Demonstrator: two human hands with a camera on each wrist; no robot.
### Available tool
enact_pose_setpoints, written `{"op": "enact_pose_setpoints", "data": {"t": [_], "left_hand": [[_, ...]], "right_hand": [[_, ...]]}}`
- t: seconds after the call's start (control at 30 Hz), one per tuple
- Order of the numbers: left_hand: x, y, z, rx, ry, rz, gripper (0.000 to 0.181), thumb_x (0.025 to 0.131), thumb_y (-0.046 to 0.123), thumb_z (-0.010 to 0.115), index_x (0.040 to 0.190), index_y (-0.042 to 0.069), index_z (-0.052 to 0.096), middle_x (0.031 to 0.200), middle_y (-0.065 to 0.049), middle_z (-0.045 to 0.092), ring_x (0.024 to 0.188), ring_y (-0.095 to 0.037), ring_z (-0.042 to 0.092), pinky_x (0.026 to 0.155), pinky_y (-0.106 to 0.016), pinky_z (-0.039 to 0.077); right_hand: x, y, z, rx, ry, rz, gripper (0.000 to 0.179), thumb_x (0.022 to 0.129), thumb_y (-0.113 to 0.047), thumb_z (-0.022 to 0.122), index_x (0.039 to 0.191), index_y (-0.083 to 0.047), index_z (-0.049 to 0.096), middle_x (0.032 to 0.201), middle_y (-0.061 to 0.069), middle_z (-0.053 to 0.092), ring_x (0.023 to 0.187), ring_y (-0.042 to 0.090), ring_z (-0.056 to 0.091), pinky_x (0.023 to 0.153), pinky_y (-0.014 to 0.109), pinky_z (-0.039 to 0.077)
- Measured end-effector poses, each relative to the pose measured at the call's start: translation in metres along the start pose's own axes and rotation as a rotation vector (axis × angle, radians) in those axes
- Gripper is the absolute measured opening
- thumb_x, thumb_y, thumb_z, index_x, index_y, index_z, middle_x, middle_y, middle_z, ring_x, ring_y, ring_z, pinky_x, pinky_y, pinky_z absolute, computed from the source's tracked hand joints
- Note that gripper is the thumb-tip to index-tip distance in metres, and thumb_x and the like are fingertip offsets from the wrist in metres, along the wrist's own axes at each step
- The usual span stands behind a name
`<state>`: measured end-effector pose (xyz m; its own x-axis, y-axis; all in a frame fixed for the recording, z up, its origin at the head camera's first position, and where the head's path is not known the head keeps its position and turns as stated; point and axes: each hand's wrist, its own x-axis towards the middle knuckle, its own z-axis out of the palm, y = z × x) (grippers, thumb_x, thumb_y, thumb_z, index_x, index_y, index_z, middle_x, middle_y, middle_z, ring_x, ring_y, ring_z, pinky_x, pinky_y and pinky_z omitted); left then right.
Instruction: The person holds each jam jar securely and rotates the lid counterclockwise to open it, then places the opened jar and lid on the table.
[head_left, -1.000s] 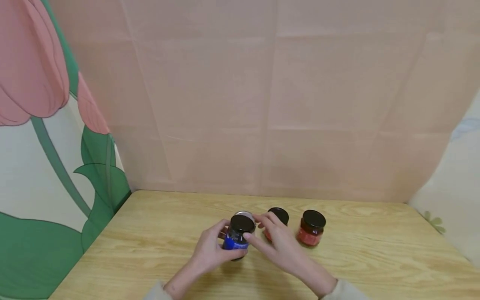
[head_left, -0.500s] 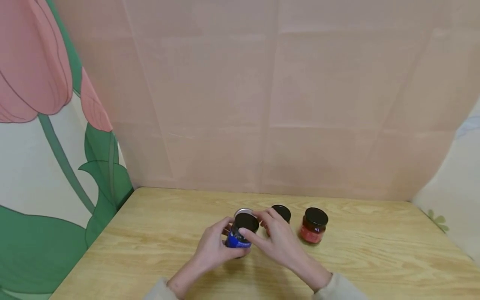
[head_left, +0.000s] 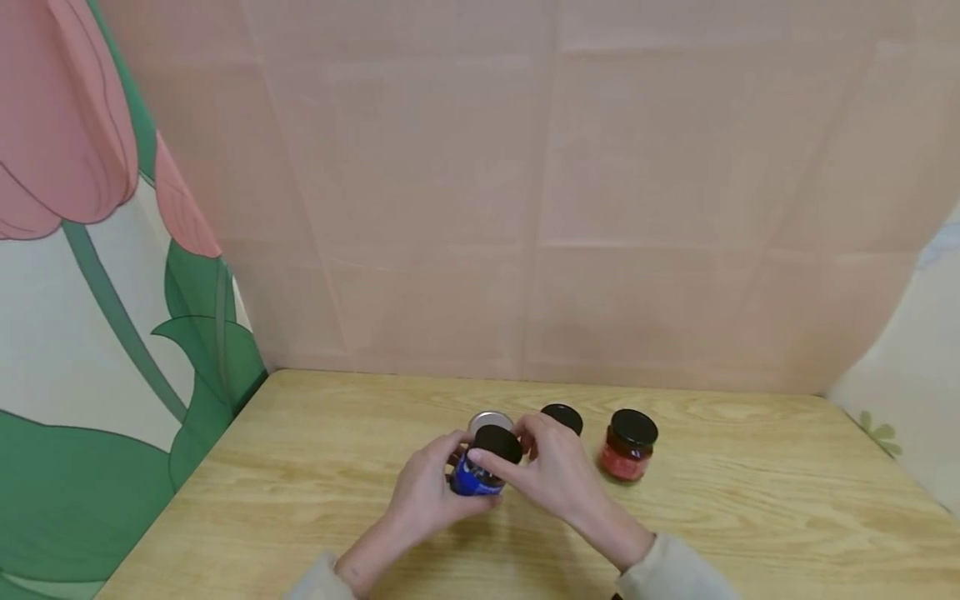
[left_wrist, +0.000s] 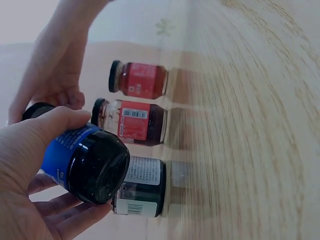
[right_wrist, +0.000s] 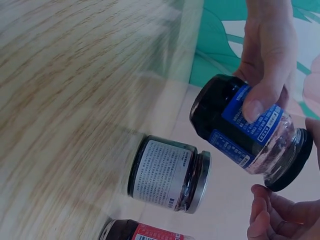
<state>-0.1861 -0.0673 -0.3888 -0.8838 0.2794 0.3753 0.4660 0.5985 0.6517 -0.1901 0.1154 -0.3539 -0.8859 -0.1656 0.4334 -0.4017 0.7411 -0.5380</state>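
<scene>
A glass jar (right_wrist: 242, 125) with a blue label and a black lid (head_left: 498, 443) is held tilted above the table. My left hand (head_left: 431, 487) grips its body, thumb across the label and fingers behind. My right hand (head_left: 555, 467) pinches the lid's rim between thumb and fingers. The dark contents lie toward the jar's base in the right wrist view. Just behind it stands a jar with a silver lid (right_wrist: 165, 172) and a white label, partly hidden in the head view.
Two red-labelled jars with black lids stand to the right: one (left_wrist: 132, 121) mostly hidden behind the right hand in the head view, the other (head_left: 628, 446) farther right. All rest on a wood-grain table (head_left: 337, 450), with a pink cloth backdrop (head_left: 420, 208) behind.
The blue-labelled jar has been raised slightly and tilted, its lid leaning to the right. My right fingers have closed in around the lid's rim.
</scene>
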Motion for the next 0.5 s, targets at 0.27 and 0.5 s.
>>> {"op": "enact_pose_setpoints", "data": {"t": [0.27, 0.5], "left_hand": [[0.0005, 0.0011, -0.0025, 0.039, -0.014, -0.016, 0.057, 0.064, 0.035, 0.088, 0.112, 0.017, 0.062, 0.098, 0.002, 0.068, 0.085, -0.013, 0.063, 0.07, -0.025, 0.051], [-0.0021, 0.0011, -0.0037, 0.084, -0.028, -0.008, 0.06, 0.063, 0.04, 0.087, 0.113, 0.018, 0.063, 0.102, 0.003, 0.068, 0.086, -0.012, 0.063, 0.072, -0.025, 0.051]], "right_hand": [[0.0006, 0.0, -0.003, 0.025, -0.01, 0.032, 0.042, 0.067, -0.055, 0.081, 0.072, -0.017, 0.063, 0.066, -0.008, 0.056, 0.059, 0.007, 0.049, 0.053, 0.019, 0.04], [-0.0041, -0.0009, -0.0031, 0.084, -0.041, 0.111, 0.042, 0.067, -0.054, 0.081, 0.075, -0.016, 0.066, 0.066, -0.008, 0.057, 0.06, 0.005, 0.05, 0.054, 0.019, 0.042]]}}
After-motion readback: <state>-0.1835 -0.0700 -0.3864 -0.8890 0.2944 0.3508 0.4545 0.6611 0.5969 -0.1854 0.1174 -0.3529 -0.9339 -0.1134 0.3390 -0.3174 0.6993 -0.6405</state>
